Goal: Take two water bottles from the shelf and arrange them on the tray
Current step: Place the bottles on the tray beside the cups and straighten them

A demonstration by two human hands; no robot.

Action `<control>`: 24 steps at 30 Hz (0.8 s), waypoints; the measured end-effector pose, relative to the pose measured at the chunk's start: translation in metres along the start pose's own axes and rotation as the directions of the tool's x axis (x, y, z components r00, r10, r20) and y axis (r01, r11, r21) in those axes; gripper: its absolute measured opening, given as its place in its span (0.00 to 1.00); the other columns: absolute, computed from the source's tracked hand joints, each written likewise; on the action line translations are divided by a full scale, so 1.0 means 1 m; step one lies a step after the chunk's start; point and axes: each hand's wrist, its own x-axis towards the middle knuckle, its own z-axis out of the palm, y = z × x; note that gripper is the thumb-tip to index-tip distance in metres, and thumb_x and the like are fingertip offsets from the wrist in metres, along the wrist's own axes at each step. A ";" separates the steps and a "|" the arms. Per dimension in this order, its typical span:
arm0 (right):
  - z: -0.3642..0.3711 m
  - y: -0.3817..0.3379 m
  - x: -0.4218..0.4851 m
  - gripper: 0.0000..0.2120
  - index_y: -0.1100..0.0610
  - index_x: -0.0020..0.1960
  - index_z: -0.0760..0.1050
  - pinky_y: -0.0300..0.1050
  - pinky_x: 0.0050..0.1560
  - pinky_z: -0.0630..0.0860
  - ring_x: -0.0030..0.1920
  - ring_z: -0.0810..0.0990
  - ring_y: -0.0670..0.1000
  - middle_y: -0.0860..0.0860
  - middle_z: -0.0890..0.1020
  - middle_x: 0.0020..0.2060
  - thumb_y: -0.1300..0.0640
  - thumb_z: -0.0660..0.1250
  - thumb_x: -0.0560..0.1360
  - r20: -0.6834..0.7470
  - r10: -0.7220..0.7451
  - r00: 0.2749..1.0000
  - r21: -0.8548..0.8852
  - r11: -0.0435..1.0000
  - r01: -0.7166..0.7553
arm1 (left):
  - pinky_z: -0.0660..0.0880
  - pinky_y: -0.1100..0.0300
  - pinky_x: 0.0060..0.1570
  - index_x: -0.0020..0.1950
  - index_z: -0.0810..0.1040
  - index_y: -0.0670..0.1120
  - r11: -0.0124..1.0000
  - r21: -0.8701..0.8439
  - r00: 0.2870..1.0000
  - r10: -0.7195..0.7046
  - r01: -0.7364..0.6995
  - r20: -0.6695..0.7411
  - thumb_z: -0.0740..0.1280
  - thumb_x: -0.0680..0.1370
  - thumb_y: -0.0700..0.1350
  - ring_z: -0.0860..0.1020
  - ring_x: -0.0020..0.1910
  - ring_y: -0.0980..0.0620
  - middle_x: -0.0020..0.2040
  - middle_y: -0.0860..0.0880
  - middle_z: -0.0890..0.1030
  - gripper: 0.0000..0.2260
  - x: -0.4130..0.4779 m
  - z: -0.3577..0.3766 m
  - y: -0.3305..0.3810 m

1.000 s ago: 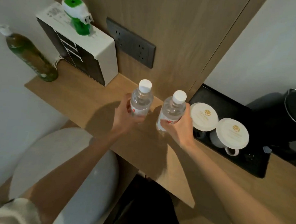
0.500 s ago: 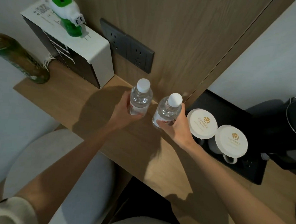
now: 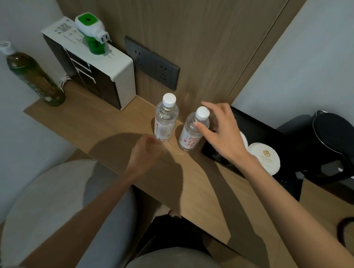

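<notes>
Two clear water bottles with white caps stand upright on the wooden shelf (image 3: 102, 128). The left bottle (image 3: 164, 117) stands free; my left hand (image 3: 145, 152) is just in front of its base, fingers loosely apart, holding nothing. The right bottle (image 3: 192, 131), with a red-lettered label, stands beside the black tray (image 3: 258, 125). My right hand (image 3: 221, 132) hovers at its right side with fingers spread, the thumb near or touching its shoulder. The tray lies to the right of both bottles.
Two white-lidded cups (image 3: 264, 155) sit in the tray, one partly hidden by my right hand. A black kettle (image 3: 333, 144) stands at the right. A white box (image 3: 93, 72) with a green device (image 3: 91, 34), a green bottle (image 3: 31, 77) and a wall socket (image 3: 153, 65) are at the left.
Both hands held a bottle before. Now the bottles stand on the shelf and both hands have let go, the left drawn back, the right opened beside its bottle.
</notes>
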 end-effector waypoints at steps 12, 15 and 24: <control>-0.008 -0.006 -0.020 0.09 0.55 0.59 0.65 0.51 0.50 0.75 0.49 0.73 0.53 0.54 0.72 0.54 0.53 0.57 0.81 0.162 -0.119 0.980 -0.091 0.987 0.135 | 0.69 0.47 0.67 0.74 0.56 0.45 0.972 0.006 0.925 0.223 -0.236 0.308 0.69 0.74 0.43 0.69 0.68 0.47 0.73 0.43 0.65 0.33 -0.013 0.028 0.040; -0.023 -0.014 -0.031 0.09 0.55 0.60 0.66 0.45 0.49 0.72 0.51 0.71 0.49 0.51 0.72 0.54 0.54 0.57 0.81 0.075 -0.100 0.992 -0.017 0.995 0.101 | 0.68 0.45 0.68 0.74 0.56 0.48 0.957 -0.044 0.902 0.286 -0.287 0.323 0.70 0.72 0.43 0.69 0.68 0.52 0.71 0.46 0.68 0.35 -0.013 0.029 0.049; -0.112 -0.042 -0.054 0.13 0.56 0.65 0.66 0.25 0.52 0.64 0.50 0.68 0.37 0.46 0.69 0.57 0.56 0.57 0.81 -0.221 -0.103 0.970 0.013 0.994 0.108 | 0.68 0.73 0.58 0.70 0.64 0.52 0.829 -0.175 0.757 0.558 -0.532 0.340 0.72 0.71 0.45 0.70 0.66 0.59 0.68 0.52 0.72 0.30 -0.023 0.050 0.140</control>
